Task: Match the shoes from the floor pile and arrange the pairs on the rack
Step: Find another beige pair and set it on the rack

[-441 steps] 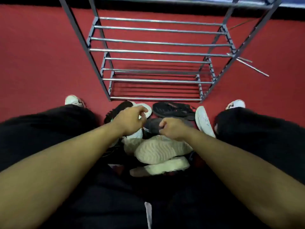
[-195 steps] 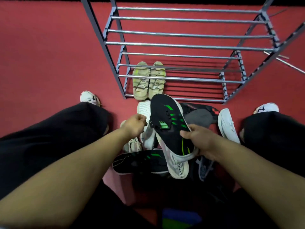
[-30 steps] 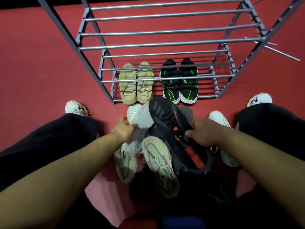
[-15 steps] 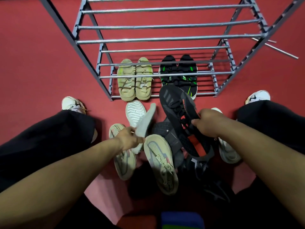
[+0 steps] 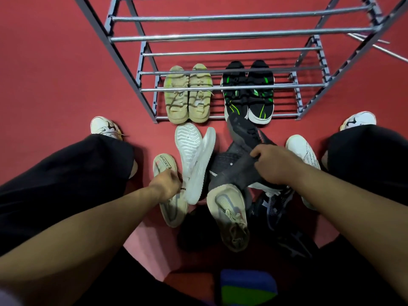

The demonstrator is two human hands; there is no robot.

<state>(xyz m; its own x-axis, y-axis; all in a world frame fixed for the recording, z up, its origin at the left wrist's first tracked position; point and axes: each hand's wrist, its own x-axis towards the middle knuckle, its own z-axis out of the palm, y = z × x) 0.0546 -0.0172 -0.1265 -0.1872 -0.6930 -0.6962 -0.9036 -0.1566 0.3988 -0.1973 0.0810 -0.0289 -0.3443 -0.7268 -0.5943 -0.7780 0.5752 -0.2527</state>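
Two shoe pairs [image 5: 218, 93] on rack [image 5: 220, 36], hands [image 5: 276, 166] among pile [image 5: 227, 186]

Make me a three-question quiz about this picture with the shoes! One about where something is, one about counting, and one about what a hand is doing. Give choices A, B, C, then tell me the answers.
1. Where does the black-and-green pair sit on the rack?
A. Right of the beige pair
B. On the top bars
C. Left of the beige pair

2. How many pairs are on the rack?
A. One
B. Two
C. Four

3. What is the right hand doing?
A. Resting flat on the floor
B. Hanging with nothing in it
C. Holding a dark grey shoe

Answers:
1 A, the green-striped shoes stand to the right of the beige ones on the bottom shelf.
2 B, only the beige pair and the black-and-green pair stand on the bars.
3 C, its fingers curl round the dark shoe lifted above the pile.
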